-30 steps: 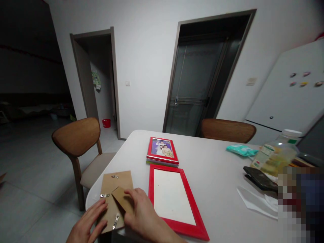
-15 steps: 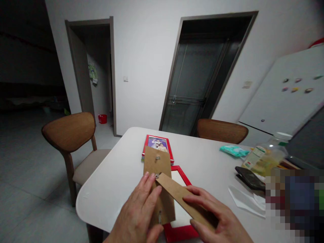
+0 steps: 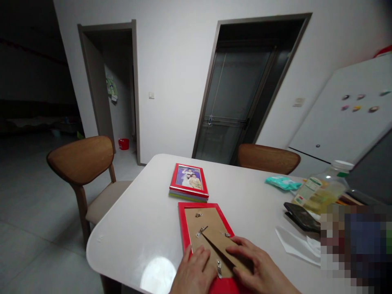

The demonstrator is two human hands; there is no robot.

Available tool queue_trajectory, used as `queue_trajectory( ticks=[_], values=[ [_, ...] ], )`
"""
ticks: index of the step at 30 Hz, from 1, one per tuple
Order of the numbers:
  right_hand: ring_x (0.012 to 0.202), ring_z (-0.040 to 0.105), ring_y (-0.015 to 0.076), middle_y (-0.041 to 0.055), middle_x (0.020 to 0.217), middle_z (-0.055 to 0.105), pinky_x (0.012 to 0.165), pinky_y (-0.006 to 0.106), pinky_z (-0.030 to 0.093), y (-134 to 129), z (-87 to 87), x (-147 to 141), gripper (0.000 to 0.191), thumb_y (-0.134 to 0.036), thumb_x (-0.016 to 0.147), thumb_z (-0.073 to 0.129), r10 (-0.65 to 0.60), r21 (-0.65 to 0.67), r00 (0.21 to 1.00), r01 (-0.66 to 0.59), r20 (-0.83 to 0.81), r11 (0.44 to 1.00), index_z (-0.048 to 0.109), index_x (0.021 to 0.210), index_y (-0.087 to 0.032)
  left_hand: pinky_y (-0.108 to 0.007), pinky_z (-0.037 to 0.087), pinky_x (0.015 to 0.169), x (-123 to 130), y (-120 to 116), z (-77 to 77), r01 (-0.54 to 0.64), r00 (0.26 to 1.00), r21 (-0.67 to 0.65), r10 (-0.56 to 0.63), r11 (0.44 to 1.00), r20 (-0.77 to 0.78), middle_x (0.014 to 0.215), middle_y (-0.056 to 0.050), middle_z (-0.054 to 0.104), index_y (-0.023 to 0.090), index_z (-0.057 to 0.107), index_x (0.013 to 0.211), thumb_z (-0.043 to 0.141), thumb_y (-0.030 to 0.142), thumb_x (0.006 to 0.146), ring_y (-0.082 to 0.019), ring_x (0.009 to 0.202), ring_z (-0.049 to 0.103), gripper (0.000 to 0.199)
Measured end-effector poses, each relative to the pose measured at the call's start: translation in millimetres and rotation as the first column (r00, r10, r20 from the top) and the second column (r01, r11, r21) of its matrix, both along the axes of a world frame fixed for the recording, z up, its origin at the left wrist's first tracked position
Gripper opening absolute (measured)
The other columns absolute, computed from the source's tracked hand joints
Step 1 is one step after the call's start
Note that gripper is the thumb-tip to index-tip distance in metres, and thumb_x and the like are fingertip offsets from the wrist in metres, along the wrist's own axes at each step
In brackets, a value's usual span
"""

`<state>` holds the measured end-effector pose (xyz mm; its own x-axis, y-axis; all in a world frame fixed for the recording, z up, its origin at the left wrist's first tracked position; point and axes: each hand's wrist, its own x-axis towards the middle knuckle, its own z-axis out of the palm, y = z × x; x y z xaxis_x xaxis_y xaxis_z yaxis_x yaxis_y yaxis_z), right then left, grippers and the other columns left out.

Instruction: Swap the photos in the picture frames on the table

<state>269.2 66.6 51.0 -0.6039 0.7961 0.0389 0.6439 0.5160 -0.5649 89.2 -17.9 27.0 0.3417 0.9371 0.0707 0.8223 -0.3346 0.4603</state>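
Observation:
A red picture frame [image 3: 183, 222] lies face down on the table, with a brown backing board [image 3: 190, 228] sitting inside its border. Metal clips [image 3: 219, 269] show on the board. From the board's middle, a brown easel leg [image 3: 222, 241] stands partly lifted. My right hand [image 3: 255, 263] holds this leg between thumb and fingers. On the frame's lower left, my left hand [image 3: 196, 271] rests with its fingers laid over the border and board, gripping nothing. Farther back is a red-framed photo [image 3: 189, 178], on top of a small stack.
A wooden chair [image 3: 82, 159] stands left of the white table [image 3: 137, 228], another chair [image 3: 269, 158] behind it. At right are a teal packet [image 3: 282, 183], a bottle of yellowish liquid [image 3: 324, 190], a dark phone-like object [image 3: 301, 216] and white paper [image 3: 295, 245].
The backing board came down and right into the red frame. My left hand moved right and down onto the frame's edge. My right hand keeps hold of the easel leg.

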Motion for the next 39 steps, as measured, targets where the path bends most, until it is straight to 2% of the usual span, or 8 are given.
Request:
queue_trajectory(
  ticks=[2,5,9,15,22,27,32,39],
  values=[
    [0.105,0.046,0.0212,0.0085,0.114,0.049,0.091,0.032,0.034,-4.5,-6.6,-9.8,0.031,-0.022,0.062,0.050,0.012,0.034,1.000,-0.011,-0.026,0.999,0.062,0.090,-0.021,-0.049,0.022,0.098,-14.0,-5.2,5.3,-0.013,1.000,0.011,0.013,1.000,0.008,0.125,-0.011,0.044,0.018,0.054,0.097,0.062,0.026,0.065,-0.025,0.118,0.035,0.034],
    [0.106,0.044,0.0219,0.0087,0.113,0.050,0.091,0.035,0.033,-13.5,-15.8,-30.8,0.031,-0.023,0.063,0.050,0.021,0.123,0.998,-0.012,-0.065,0.992,0.060,0.093,-0.021,-0.044,0.021,0.100,-34.6,-14.1,15.6,-0.112,0.993,0.009,0.112,0.994,0.032,0.123,-0.008,0.048,0.019,0.055,0.091,0.057,0.015,0.064,-0.021,0.116,0.038,0.027],
    [0.105,0.043,0.0222,0.0092,0.111,0.050,0.090,0.036,0.034,-25.4,-23.3,-58.3,0.029,-0.024,0.066,0.050,0.008,0.196,0.994,0.014,-0.107,0.980,0.058,0.093,-0.020,-0.045,0.021,0.100,-55.1,-26.6,26.0,-0.177,0.984,-0.008,0.178,0.984,0.012,0.124,-0.009,0.046,0.017,0.053,0.090,0.049,0.009,0.065,-0.020,0.117,0.036,0.026],
    [0.097,0.046,0.0232,0.0087,0.103,0.054,0.083,0.039,0.037,-28.8,-29.1,-75.2,0.028,-0.022,0.064,0.052,-0.028,0.285,0.993,0.059,-0.114,0.957,0.059,0.092,-0.020,-0.046,0.021,0.100,-66.7,-33.0,10.0,-0.190,0.982,0.097,0.187,0.977,0.038,0.126,-0.011,0.043,0.018,0.052,0.092,0.051,0.013,0.065,-0.023,0.120,0.032,0.027],
    [0.093,0.047,0.0227,0.0059,0.101,0.056,0.076,0.037,0.039,-28.9,-32.6,-71.1,0.025,-0.026,0.068,0.052,0.018,0.368,0.999,-0.001,-0.041,0.930,0.059,0.092,-0.024,-0.048,0.019,0.100,-72.0,-30.4,2.4,-0.192,0.980,0.099,0.185,0.977,0.068,0.121,-0.011,0.048,0.018,0.054,0.087,0.057,0.024,0.068,-0.025,0.116,0.036,0.020],
    [0.104,0.040,0.0243,0.0070,0.114,0.048,0.084,0.041,0.032,-34.8,-26.8,-77.2,0.026,-0.023,0.075,0.046,0.082,0.453,0.995,-0.095,0.048,0.886,0.057,0.098,-0.026,-0.047,0.018,0.101,-72.4,-31.2,0.1,-0.233,0.970,0.094,0.225,0.968,0.090,0.118,-0.011,0.050,0.016,0.054,0.084,0.061,0.018,0.064,-0.024,0.114,0.038,0.021],
    [0.104,0.038,0.0216,0.0025,0.115,0.047,0.084,0.037,0.030,-39.6,-17.7,-87.0,0.025,-0.033,0.079,0.043,0.275,0.373,0.954,-0.298,0.115,0.879,0.054,0.102,-0.032,-0.046,0.020,0.100,-74.1,-32.0,-0.2,-0.218,0.971,0.085,0.208,0.972,0.119,0.118,-0.010,0.050,0.017,0.053,0.087,0.058,0.020,0.068,-0.023,0.113,0.039,0.019],
    [0.104,0.036,0.0229,0.0034,0.116,0.045,0.085,0.038,0.027,-38.8,-16.6,-83.6,0.034,-0.042,0.075,0.047,0.332,0.329,0.929,-0.368,0.161,0.870,0.049,0.107,-0.030,-0.048,0.021,0.100,-75.8,-33.0,4.0,-0.229,0.968,0.058,0.221,0.972,0.120,0.120,-0.013,0.048,0.016,0.053,0.085,0.059,0.022,0.069,-0.025,0.115,0.038,0.018]
  ],
)
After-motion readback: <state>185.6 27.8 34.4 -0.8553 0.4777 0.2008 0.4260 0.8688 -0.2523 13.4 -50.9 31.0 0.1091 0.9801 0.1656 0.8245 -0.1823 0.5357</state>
